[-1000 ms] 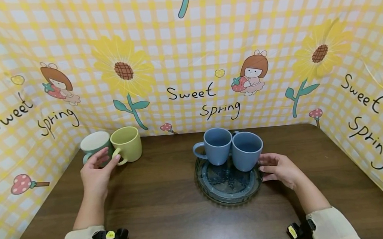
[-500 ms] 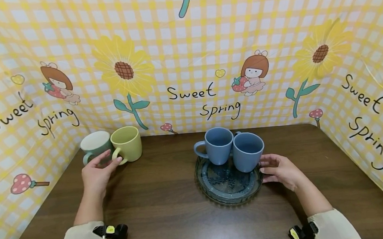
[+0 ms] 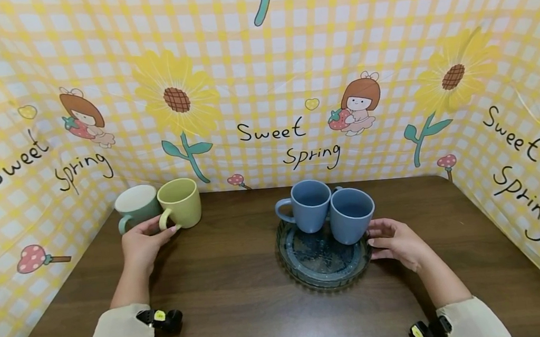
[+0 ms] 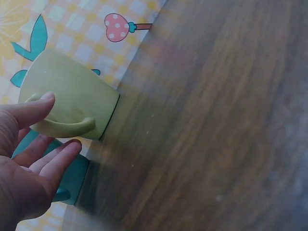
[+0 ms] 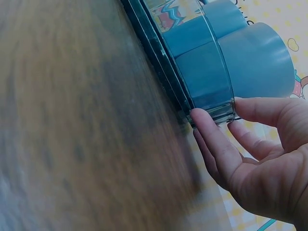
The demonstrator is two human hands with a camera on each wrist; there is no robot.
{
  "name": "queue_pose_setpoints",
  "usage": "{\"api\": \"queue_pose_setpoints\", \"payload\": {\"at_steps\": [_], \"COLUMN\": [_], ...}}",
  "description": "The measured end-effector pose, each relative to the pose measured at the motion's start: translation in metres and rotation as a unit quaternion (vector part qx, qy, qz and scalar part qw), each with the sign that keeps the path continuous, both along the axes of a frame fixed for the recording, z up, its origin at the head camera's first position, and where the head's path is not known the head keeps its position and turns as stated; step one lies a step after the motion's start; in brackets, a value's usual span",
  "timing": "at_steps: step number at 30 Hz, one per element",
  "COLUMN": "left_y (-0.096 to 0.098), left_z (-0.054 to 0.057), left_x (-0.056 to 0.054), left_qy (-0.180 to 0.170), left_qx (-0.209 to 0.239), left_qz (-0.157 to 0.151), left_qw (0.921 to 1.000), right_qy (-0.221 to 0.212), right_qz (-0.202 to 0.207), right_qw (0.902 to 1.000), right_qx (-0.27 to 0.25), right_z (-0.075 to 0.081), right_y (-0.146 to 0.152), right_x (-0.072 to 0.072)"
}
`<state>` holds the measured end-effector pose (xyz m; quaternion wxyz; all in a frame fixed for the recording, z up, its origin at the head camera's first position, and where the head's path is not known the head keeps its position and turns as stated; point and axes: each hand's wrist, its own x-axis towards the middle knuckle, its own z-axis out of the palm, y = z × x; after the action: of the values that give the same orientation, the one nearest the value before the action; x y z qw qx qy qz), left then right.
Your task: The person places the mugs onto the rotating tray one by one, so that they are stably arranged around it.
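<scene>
A yellow-green mug stands upright beside a green mug with a pale inside, at the back left. My left hand is at the yellow-green mug's handle, thumb on one side and loosely bent fingers on the other; I see no firm grip. Two blue mugs, the left one and the right one, stand at the back of a round dark glass tray. My right hand holds the tray's right edge, thumb at the rim and fingertips lower down its side.
Everything stands on a brown wooden table. A yellow checked cloth with printed flowers rises along the back and both sides. Black wrist cameras are strapped to the left sleeve and the right sleeve.
My left hand has shifted slightly forward and right, its thumb now by the lower end of the yellow-green mug's handle. My right hand stays at the tray's edge. The mugs stand as before.
</scene>
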<state>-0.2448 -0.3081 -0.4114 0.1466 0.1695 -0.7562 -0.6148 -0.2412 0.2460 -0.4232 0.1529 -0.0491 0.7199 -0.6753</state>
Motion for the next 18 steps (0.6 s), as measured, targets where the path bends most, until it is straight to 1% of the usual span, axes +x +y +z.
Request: {"api": "queue_pose_setpoints", "payload": {"at_steps": [4, 6, 11, 14, 16, 18], "left_y": [0.0035, 0.0041, 0.0047, 0.0050, 0.0049, 0.0049], "left_z": [-0.0010, -0.0021, -0.0040, -0.0049, -0.0059, -0.0070], "left_x": [-0.0010, -0.0019, -0.0020, -0.0018, -0.0021, -0.0025], "left_qy": [0.011, 0.014, 0.019, 0.028, 0.041, 0.057], "left_qx": [0.072, 0.093, 0.109, 0.115, 0.133, 0.160], "left_qz": [0.009, 0.018, 0.041, 0.056, 0.070, 0.085], "left_qw": [0.9973, 0.9954, 0.9931, 0.9913, 0.9878, 0.9818], "right_qy": [0.001, 0.003, 0.004, 0.002, 0.000, 0.000], "right_qz": [0.001, 0.003, 0.008, 0.007, 0.006, 0.006], "right_qw": [1.0000, 1.0000, 1.0000, 1.0000, 1.0000, 1.0000], "right_qx": [-0.001, -0.001, -0.004, -0.005, -0.003, -0.001], "right_z": [0.0000, 0.0005, 0.0019, 0.0017, 0.0013, 0.0012], "right_y": [0.0008, 0.0008, -0.0005, -0.0010, -0.0010, -0.0008], "right_x": [0.0012, 0.0018, 0.0032, 0.0037, 0.0039, 0.0039]}}
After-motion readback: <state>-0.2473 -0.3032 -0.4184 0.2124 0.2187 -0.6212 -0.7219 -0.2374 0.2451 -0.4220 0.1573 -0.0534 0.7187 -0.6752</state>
